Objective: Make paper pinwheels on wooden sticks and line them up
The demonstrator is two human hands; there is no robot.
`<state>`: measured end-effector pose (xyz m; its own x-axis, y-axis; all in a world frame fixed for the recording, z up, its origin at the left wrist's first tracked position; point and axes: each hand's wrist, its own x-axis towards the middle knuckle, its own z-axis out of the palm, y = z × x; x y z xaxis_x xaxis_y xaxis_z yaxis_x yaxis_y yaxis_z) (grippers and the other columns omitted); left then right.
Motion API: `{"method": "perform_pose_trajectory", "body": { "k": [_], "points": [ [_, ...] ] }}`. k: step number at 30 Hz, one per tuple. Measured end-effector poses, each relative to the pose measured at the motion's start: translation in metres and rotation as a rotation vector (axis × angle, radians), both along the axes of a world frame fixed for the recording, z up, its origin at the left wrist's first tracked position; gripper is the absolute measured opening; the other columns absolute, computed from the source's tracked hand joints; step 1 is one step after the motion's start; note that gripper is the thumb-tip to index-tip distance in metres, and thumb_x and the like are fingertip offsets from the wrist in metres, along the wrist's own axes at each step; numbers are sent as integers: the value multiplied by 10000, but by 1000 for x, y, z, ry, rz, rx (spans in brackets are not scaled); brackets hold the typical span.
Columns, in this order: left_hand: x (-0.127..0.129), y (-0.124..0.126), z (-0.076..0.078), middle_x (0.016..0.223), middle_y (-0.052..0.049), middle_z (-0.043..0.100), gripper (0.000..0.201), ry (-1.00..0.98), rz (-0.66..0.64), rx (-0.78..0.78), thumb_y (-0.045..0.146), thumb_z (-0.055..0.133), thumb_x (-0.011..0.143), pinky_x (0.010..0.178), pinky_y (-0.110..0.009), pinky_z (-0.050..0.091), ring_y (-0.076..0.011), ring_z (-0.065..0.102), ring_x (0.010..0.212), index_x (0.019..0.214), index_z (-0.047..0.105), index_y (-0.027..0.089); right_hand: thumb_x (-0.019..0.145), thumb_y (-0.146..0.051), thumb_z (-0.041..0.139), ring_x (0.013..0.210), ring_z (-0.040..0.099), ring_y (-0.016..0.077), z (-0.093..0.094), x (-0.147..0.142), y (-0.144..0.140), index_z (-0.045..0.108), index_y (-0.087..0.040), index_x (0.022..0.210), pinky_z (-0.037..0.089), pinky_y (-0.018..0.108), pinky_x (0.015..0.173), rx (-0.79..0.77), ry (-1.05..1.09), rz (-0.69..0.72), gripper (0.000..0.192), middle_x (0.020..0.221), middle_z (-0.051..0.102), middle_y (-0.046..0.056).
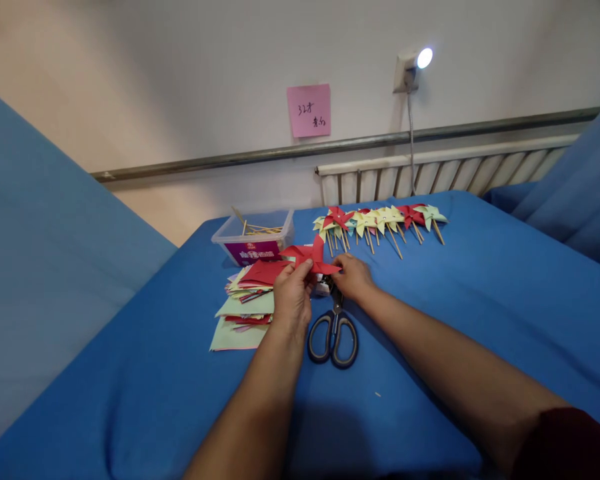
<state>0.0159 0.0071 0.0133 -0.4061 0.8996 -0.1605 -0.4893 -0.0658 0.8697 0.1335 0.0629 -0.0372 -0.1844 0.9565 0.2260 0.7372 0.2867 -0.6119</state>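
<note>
A row of finished red and yellow paper pinwheels on sticks [380,222] lies done, while the left hand [293,297] and right hand [353,277] pinch another folded red paper pinwheel [313,259], a stack of coloured paper squares [245,300] unused.

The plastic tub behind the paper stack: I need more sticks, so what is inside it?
The tub holds thin wooden sticks, some leaning over its rim. Its purple label and walls hide the bottom, so how many remain cannot be told.

A table draped in blue cloth [480,300] is carrying craft supplies; a stack of coloured paper squares [243,303] is lying at centre-left; black-handled scissors [333,332] are resting just beside it; a clear plastic tub [254,239] of sticks is sitting behind; a row of paper pinwheels [380,223] is lining the far edge.
</note>
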Motion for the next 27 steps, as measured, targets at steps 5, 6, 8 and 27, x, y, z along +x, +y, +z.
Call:
{"method": "perform_pose_trajectory", "body": {
  "k": [5, 6, 8, 27],
  "points": [
    [0, -2, 5, 598, 30, 610, 256, -23, 14, 29, 199, 800, 534, 582, -218, 447, -89, 556, 555, 646, 574, 154, 847, -252, 555, 758, 592, 173, -5, 30, -7, 682, -179, 810, 402, 275, 681, -40, -20, 23, 151, 853, 661, 54],
    [1, -3, 6, 600, 30, 612, 255, -23, 11, 32, 200, 800, 537, 584, -217, 449, -88, 558, 557, 649, 576, 154, 833, -249, 581, 759, 591, 172, -7, 37, -11, 685, -180, 792, 408, 272, 685, -44, -29, 49, 131, 845, 660, 50],
    [3, -4, 7, 616, 27, 624, 253, -23, 0, 28, 206, 801, 543, 588, -217, 451, -88, 563, 562, 664, 585, 153, 831, -220, 597, 795, 596, 161, -12, 52, -19, 698, -192, 778, 421, 261, 734, -46, -42, 110, 117, 834, 659, 36],
    [19, -12, 6, 651, 7, 652, 232, 40, -119, -15, 227, 808, 572, 577, -212, 443, -89, 562, 568, 689, 630, 133, 867, -217, 566, 761, 583, 152, -15, 71, -16, 674, -210, 904, 390, 253, 670, 18, -98, 166, 115, 874, 647, 27]
  ]
}}
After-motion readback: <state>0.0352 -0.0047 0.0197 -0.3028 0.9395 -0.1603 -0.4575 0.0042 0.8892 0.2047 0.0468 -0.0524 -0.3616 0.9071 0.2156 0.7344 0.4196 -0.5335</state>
